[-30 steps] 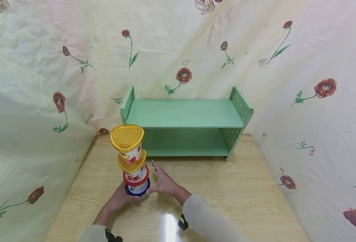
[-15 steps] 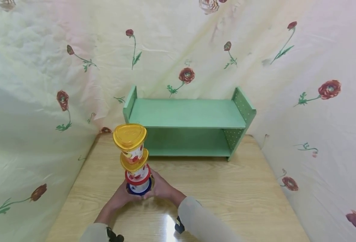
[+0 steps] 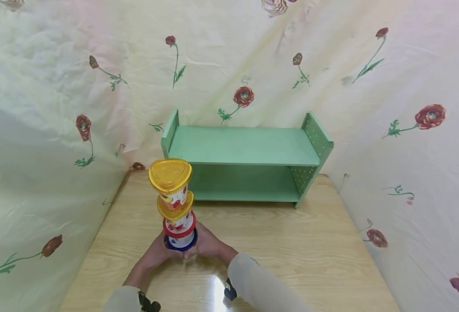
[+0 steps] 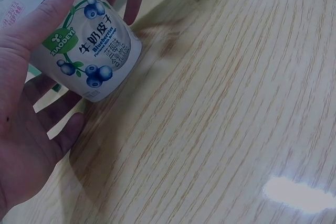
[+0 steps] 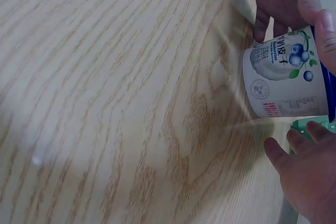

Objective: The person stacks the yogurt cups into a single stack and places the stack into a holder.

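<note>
In the head view, several tubs stand in a leaning stack. A yellow-lidded tub (image 3: 170, 174) tops a smaller yellow-lidded tub (image 3: 173, 211), with a red-lidded tub (image 3: 179, 234) below. The lowest is a white blueberry yogurt tub (image 4: 89, 51) with a blue lid. My left hand (image 3: 157, 252) holds it from the left, thumb along its side near the lid. From the right, my right hand (image 3: 209, 243) grips the same tub, thumb at the lid's edge and fingers (image 5: 296, 142) around its far side. Whether the tub's base touches the table cannot be told.
Behind the stack, a green two-tier shelf (image 3: 245, 146) stands at the back of the wooden table (image 3: 291, 242). The stack's upper tubs overlap its left front edge in the head view. A floral cloth (image 3: 213, 52) surrounds the table on three sides.
My right hand, spread beside the lowest tub a second ago, has come in and gripped it. The head view has shifted slightly. The tubs keep their order in the stack.
</note>
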The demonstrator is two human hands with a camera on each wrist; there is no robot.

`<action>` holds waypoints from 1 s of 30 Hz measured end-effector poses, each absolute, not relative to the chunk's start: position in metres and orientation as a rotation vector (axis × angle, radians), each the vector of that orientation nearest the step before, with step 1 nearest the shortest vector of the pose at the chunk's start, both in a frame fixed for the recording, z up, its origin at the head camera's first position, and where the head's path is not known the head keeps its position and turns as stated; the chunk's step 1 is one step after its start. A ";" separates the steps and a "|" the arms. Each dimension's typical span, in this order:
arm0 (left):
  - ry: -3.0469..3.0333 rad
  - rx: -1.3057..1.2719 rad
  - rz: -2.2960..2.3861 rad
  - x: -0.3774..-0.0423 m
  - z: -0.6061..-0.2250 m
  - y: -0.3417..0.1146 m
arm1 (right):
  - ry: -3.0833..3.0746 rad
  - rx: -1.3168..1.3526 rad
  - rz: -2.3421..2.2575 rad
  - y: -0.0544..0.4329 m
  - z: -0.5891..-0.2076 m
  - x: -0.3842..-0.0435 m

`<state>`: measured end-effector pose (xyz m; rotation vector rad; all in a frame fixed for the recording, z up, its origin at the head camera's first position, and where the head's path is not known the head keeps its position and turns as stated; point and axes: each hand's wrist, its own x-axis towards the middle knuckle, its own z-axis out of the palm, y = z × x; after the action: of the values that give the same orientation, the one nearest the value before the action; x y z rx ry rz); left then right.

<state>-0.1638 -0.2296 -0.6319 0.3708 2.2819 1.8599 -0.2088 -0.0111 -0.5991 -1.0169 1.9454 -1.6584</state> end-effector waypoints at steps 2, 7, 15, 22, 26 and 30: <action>2.281 0.369 1.865 -0.164 -0.633 -0.230 | 1.980 -0.993 -1.639 -0.012 -0.602 -0.208; 2.295 0.366 1.864 -0.164 -0.635 -0.231 | 2.043 -0.937 -1.612 -0.012 -0.606 -0.207; 2.280 0.346 1.869 -0.164 -0.637 -0.230 | 2.099 -0.797 -1.581 -0.012 -0.606 -0.202; 2.268 0.313 1.866 -0.163 -0.634 -0.230 | 2.095 -0.763 -1.601 -0.016 -0.606 -0.200; 2.279 0.312 1.847 -0.162 -0.633 -0.230 | 2.128 -0.781 -1.576 -0.017 -0.606 -0.200; 2.287 0.289 1.843 -0.161 -0.633 -0.230 | 2.151 -0.759 -1.562 -0.017 -0.607 -0.199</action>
<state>-0.1615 -0.2298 -0.6333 0.2894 2.2872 1.8434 -0.1988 -0.0168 -0.6070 -0.7588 2.1507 -1.5624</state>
